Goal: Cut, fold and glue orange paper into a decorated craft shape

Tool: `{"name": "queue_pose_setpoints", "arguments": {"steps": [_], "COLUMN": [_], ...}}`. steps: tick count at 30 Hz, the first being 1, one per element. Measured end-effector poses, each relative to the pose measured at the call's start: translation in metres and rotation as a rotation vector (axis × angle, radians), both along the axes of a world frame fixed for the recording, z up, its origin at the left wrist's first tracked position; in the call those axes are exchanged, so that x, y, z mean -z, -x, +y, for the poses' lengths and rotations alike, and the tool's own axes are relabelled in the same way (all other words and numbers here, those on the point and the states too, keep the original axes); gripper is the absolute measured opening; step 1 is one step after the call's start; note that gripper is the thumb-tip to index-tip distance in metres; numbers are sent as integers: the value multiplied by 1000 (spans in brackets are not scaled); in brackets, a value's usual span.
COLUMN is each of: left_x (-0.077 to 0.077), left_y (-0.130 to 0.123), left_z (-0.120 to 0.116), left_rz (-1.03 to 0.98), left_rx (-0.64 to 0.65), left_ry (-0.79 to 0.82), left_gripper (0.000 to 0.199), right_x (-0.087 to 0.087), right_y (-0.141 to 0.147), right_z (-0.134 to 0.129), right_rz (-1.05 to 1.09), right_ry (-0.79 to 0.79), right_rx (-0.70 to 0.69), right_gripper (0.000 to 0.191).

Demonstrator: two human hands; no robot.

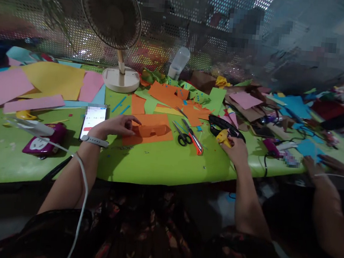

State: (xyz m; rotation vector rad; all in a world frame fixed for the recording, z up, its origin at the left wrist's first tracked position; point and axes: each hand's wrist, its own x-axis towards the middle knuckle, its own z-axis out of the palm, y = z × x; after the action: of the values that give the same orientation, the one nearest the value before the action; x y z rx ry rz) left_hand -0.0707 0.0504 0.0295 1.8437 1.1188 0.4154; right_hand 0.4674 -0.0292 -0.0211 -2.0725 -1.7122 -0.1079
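Observation:
My left hand (pixel 119 125), with a grey watch on its wrist, is curled at the left end of an orange strip with a notch in its lower edge (pixel 152 131). The strip is over a flat orange paper sheet (pixel 166 122), and thumb and fingers seem to pinch it. My right hand (pixel 236 148) grips a small yellow object (pixel 224 137) whose kind I cannot make out. Just behind that hand lies a black curved item (pixel 220 123). Between my hands are black-handled scissors (pixel 184 138) and a red box cutter (pixel 196 141).
A phone (pixel 94 120) showing a timer and a purple power socket (pixel 46 140) lie left. Behind stand a fan (pixel 120 80) and a clear bottle (pixel 180 61). Orange scraps (pixel 166 93) litter the back. A white cable crosses my left arm. Another person's hands (pixel 315 165) rest right.

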Motion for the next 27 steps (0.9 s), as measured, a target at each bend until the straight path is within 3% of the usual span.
{"name": "queue_pose_setpoints", "arguments": {"steps": [3,6,8,11,13,15,18,22,27], "left_x": [-1,-2,-3,-6,-8,-9,-11,-15,-15], "left_y": [-2,-4,-5,-7,-9,-10,-7,2,9], "left_z": [-2,-4,-6,-10,-10,-8,-2,3,4], "left_rz": [7,8,7,-13,-103,-312,-685,-951,-1147], "left_rx": [4,-14,-24,-86,-291,-635,-957,-1116,-1217], "left_ry": [6,9,-7,-132,-317,-527,-666,-627,-477], "left_gripper": [43,42,38,23,15,12,9,7,5], "right_x": [-8,-23,-36,-54,-63,-66,-60,-44,-35], "right_y": [1,22,51,112,159,209,283,360,404], "right_z": [-8,-11,-4,25,56,94,152,213,256], "right_rz": [-50,-61,13,225,262,243,178,79,10], "right_ry": [9,-120,-196,-130,-45,54,213,346,346], "right_rx": [27,9,-93,-360,-540,-704,-840,-896,-946], "right_gripper": [46,39,32,25,22,19,16,12,18]}}
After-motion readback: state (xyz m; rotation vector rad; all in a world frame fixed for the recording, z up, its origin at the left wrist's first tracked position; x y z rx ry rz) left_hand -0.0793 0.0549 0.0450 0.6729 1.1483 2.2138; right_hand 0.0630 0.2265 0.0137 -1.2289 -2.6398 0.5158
